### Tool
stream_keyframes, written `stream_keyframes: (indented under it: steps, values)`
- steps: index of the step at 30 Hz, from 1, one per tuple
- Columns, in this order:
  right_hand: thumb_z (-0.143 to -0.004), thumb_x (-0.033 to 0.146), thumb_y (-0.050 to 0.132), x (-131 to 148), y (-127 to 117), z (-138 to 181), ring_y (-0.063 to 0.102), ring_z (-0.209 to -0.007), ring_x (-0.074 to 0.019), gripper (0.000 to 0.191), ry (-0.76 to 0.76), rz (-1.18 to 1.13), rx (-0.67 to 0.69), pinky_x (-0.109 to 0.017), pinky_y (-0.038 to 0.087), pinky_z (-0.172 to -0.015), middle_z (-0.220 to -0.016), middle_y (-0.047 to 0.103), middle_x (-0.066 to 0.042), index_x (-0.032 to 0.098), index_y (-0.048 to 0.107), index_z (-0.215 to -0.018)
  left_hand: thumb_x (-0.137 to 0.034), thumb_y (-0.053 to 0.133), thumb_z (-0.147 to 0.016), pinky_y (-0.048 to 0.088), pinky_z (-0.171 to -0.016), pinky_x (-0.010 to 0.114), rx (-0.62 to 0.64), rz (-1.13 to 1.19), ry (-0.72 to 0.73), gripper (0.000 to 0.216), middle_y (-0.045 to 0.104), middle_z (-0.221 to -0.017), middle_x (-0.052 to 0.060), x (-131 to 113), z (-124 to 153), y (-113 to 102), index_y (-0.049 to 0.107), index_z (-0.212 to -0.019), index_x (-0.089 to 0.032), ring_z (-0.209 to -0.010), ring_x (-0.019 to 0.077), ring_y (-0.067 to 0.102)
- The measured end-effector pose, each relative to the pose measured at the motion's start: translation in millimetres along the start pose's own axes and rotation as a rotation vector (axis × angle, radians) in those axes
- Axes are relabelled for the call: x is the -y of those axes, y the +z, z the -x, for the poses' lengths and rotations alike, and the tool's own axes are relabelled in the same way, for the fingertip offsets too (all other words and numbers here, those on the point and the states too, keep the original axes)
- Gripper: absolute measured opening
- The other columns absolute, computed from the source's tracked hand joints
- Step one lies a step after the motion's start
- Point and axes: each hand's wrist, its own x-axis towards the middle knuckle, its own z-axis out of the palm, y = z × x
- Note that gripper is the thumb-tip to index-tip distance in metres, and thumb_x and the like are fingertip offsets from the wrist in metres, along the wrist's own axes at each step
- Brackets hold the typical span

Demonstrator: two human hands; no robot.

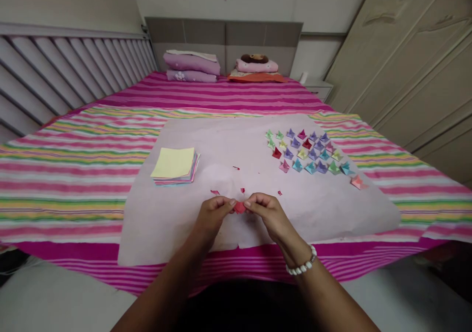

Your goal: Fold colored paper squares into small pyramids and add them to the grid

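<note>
A small folded piece of red paper (pixel 239 207) is pinched between my two hands, just above the pale sheet (pixel 228 140). My left hand (pixel 217 213) grips its left edge between thumb and finger. On the opposite edge, my right hand (pixel 266 211) does the same, with a white bead bracelet on that wrist. Just beyond my fingers lie small red paper scraps: one at the left (pixel 215 192), one in the middle (pixel 242 190) and one at the right (pixel 280 193). Farther off is a thin dark and red bit (pixel 236 168), too small to make out.
A stack of coloured square paper (pixel 173 164), yellow on top, sits at the left. Several small folded paper shapes (pixel 311 153) stand in rows at the right, with a salmon one (pixel 357 182) nearer. Folded bedding (pixel 192 66) lies by the headboard; a railing (pixel 73 71) runs along the left.
</note>
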Motion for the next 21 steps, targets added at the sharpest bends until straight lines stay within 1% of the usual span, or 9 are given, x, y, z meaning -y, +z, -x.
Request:
stream_keyframes:
  steps: [3,5,6,8,10,12,14,17,21]
  values:
    - [-0.067,0.031,0.076,-2.9,2.5,-2.5,0.049,-0.054,-0.0110,0.019,0.027,-0.035,-0.051,-0.026,0.037,-0.058,-0.053,0.060,0.003,0.018,0.066,-0.057,-0.039,0.069,-0.071,0.045,-0.068,0.030,0.003,0.028,-0.063,0.025,0.064,-0.060,0.002,5.4,-3.2,-0.4,0.070,-0.065,-0.015,-0.063,0.0147,0.057]
    - [-0.064,0.029,0.077,-3.1,4.3,-4.0,0.048,-0.052,-0.0104,0.020,0.099,-0.124,-0.104,-0.025,0.036,-0.056,-0.052,0.059,0.002,0.017,0.064,-0.054,-0.042,0.065,-0.076,0.047,-0.070,0.031,0.006,-0.029,-0.032,0.028,0.066,-0.065,0.003,7.3,-4.5,-2.0,0.071,-0.072,-0.015,-0.066,0.0158,0.059]
    - [-0.062,0.029,0.077,-2.8,4.7,-4.6,0.047,-0.051,-0.0099,0.020,0.149,-0.179,-0.127,-0.025,0.036,-0.055,-0.051,0.059,0.002,0.017,0.064,-0.054,-0.042,0.064,-0.078,0.048,-0.072,0.032,-0.004,-0.077,0.031,0.028,0.068,-0.073,0.004,7.6,-4.5,-3.3,0.073,-0.079,-0.016,-0.072,0.0171,0.061]
    - [-0.059,0.028,0.078,-2.1,4.2,-5.4,0.045,-0.048,-0.0086,0.020,0.243,-0.269,-0.150,-0.023,0.034,-0.051,-0.049,0.057,0.002,0.016,0.063,-0.054,-0.037,0.064,-0.079,0.049,-0.077,0.033,-0.032,-0.191,0.225,0.024,0.068,-0.096,0.007,7.2,-3.8,-7.1,0.072,-0.094,-0.019,-0.090,0.0199,0.062]
    - [-0.057,0.028,0.077,-1.9,3.0,-5.9,0.044,-0.046,-0.0077,0.020,0.299,-0.302,-0.149,-0.022,0.032,-0.048,-0.049,0.056,0.003,0.015,0.063,-0.054,-0.029,0.067,-0.078,0.049,-0.082,0.034,-0.030,-0.309,0.424,0.022,0.062,-0.110,0.008,6.4,-2.9,-11.0,0.071,-0.099,-0.024,-0.103,0.0213,0.059]
    - [-0.057,0.028,0.077,-2.9,2.3,-6.3,0.044,-0.045,-0.0075,0.021,0.319,-0.298,-0.140,-0.022,0.032,-0.046,-0.048,0.055,0.003,0.015,0.061,-0.054,-0.023,0.067,-0.079,0.049,-0.084,0.034,0.025,-0.418,0.552,0.015,0.060,-0.108,0.007,5.8,-3.3,-13.8,0.073,-0.093,-0.025,-0.103,0.0209,0.058]
    - [-0.057,0.029,0.076,-4.9,2.7,-7.0,0.045,-0.044,-0.0077,0.021,0.337,-0.292,-0.124,-0.022,0.032,-0.045,-0.049,0.054,0.003,0.015,0.061,-0.055,-0.020,0.065,-0.081,0.049,-0.084,0.034,0.079,-0.485,0.619,0.013,0.060,-0.099,0.005,6.0,-5.8,-14.9,0.073,-0.089,-0.025,-0.096,0.0189,0.059]
    - [-0.059,0.033,0.074,-8.8,4.2,-9.8,0.044,-0.044,-0.0078,0.023,0.345,-0.265,-0.094,-0.022,0.032,-0.045,-0.049,0.052,0.003,0.015,0.060,-0.056,-0.019,0.063,-0.083,0.050,-0.078,0.030,0.123,-0.526,0.667,0.013,0.059,-0.091,0.003,6.7,-13.4,-14.7,0.073,-0.089,-0.024,-0.087,0.0163,0.059]
    - [-0.066,0.040,0.070,-16.6,2.6,-20.3,0.044,-0.043,-0.0093,0.027,0.298,-0.170,-0.068,-0.024,0.033,-0.044,-0.050,0.054,0.001,0.015,0.061,-0.059,-0.018,0.062,-0.083,0.049,-0.070,0.026,0.154,-0.527,0.663,0.013,0.059,-0.086,0.002,8.7,-28.5,-14.1,0.073,-0.088,-0.023,-0.080,0.0143,0.058]
